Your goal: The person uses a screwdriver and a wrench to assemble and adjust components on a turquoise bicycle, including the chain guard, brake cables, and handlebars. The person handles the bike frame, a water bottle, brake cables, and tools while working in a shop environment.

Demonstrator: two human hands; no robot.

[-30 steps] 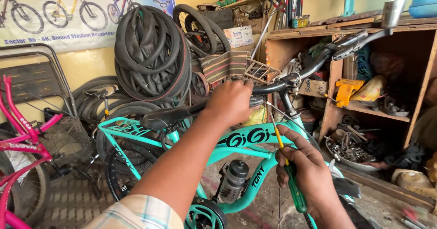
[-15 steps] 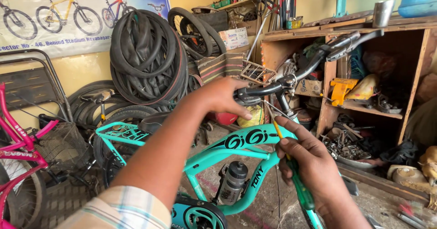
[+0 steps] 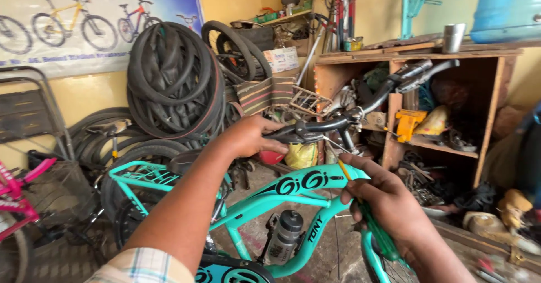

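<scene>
Standing across the middle of the view, a turquoise bicycle frame (image 3: 293,190), with every place below given against it. Hanging above and behind its rear rack, a thick bundle of black tyres (image 3: 172,83) against the yellow wall. Rising to the right of the frame, a wooden shelf unit (image 3: 445,74) crowded with parts. Peeking in at the far left, well apart from the frame, a pink bicycle (image 3: 17,195). Running above the top tube, the black handlebar (image 3: 360,108), its long axis slanting from lower left to upper right, the near end low and the far end high by the shelf. Clipped under the down tube, a grey bottle (image 3: 284,235). Closing around the handlebar's near end from the left, the left hand (image 3: 253,136), fingers wrapped on the bar. Hovering just above the top tube and below the bar, the right hand (image 3: 389,207), curled tight on a green-handled screwdriver (image 3: 372,226) whose thin shaft is pointing up and left toward the bar near its clamp. Lying nearer the bar, the left hand already touching; the screwdriver tip sitting just beneath it, contact impossible to tell.
</scene>
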